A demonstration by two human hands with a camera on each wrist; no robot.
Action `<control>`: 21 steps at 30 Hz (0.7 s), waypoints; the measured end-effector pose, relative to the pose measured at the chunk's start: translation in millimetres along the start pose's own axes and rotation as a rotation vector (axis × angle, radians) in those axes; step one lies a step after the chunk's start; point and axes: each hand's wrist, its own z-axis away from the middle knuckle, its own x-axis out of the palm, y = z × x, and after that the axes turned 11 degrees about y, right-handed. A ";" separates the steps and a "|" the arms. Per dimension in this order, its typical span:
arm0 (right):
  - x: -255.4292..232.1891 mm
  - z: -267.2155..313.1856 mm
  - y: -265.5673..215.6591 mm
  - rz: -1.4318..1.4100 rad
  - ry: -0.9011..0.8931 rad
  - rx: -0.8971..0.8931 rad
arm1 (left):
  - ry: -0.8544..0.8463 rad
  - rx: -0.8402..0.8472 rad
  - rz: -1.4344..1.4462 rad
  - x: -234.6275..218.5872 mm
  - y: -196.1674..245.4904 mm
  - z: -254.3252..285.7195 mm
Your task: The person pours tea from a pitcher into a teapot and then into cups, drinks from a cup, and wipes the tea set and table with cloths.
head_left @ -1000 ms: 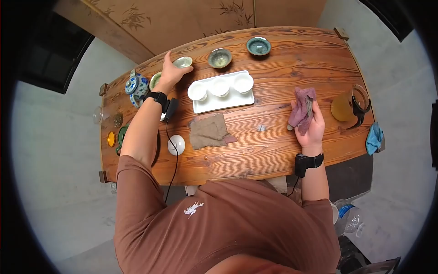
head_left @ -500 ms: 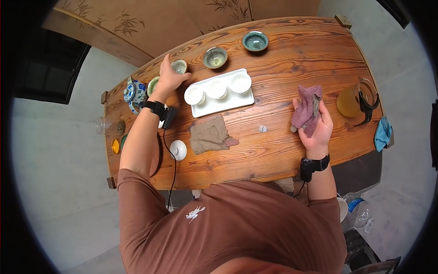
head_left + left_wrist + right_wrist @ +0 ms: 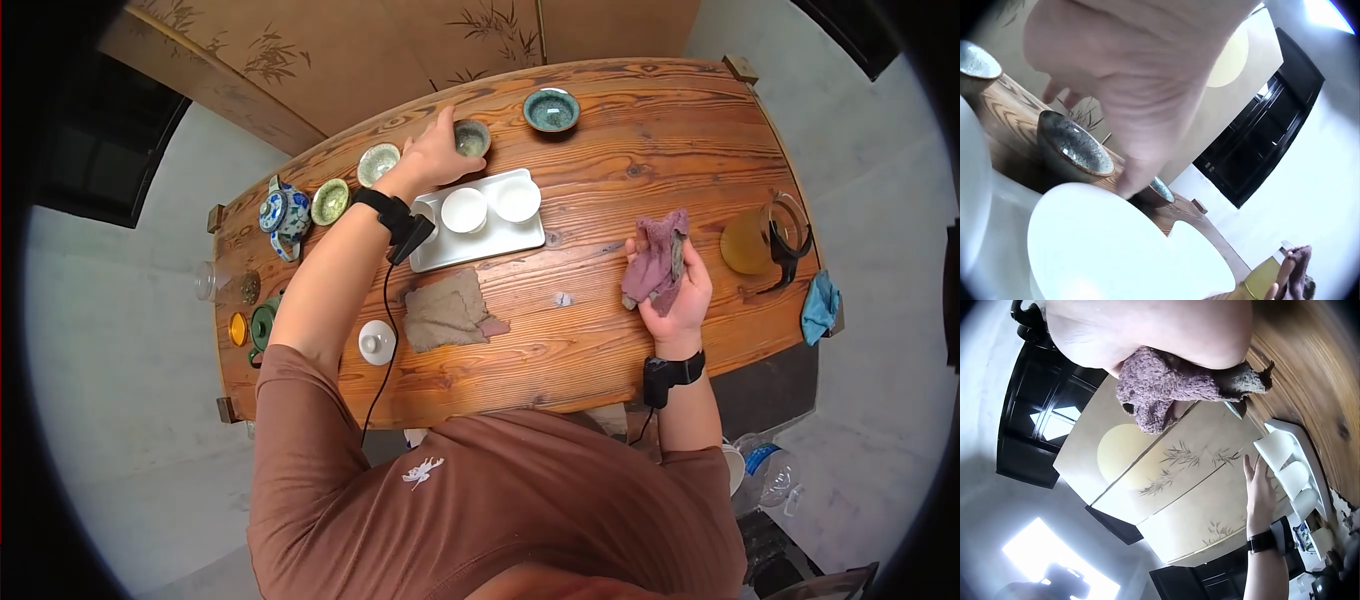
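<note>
My left hand (image 3: 432,160) reaches across to a grey-green tea bowl (image 3: 473,138) at the back of the table. Its thumb and fingers are spread wide on either side of that bowl. In the left wrist view the thumb extends past the bowl's near side, and nothing sits in the grip. My right hand (image 3: 682,312) holds a crumpled purple cloth (image 3: 655,260) above the right part of the table, palm up. A pale crackled bowl (image 3: 380,163) stands left of my left hand, and a teal bowl (image 3: 551,111) stands to its right.
A white tray (image 3: 482,248) with three white cups lies just in front of my left hand. Left are a green bowl (image 3: 331,202) and blue-white teapot (image 3: 286,213). A brown cloth (image 3: 440,313), white lid (image 3: 377,342) and glass pitcher (image 3: 745,248) are also out.
My left hand has moved right from the pale crackled bowl to the grey-green one, leaving the pale bowl standing. The right hand still holds the purple cloth in about the same place.
</note>
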 end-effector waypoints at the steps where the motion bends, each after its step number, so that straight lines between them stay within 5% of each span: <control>1: 2.0 0.2 0.6 0.004 0.017 -0.001 | -0.019 -0.027 0.051 -1.3 -0.7 -0.6; 12: 2.8 -4.2 3.7 0.052 0.033 0.069 | 0.213 0.122 0.320 -53.9 -8.5 34.3; 18: -4.9 -11.6 4.2 0.130 -0.111 0.202 | 0.306 0.203 0.649 -122.9 -7.4 138.6; 21: -5.2 -12.1 13.4 0.184 -0.189 0.303 | 0.322 0.199 0.904 -117.2 -21.8 197.4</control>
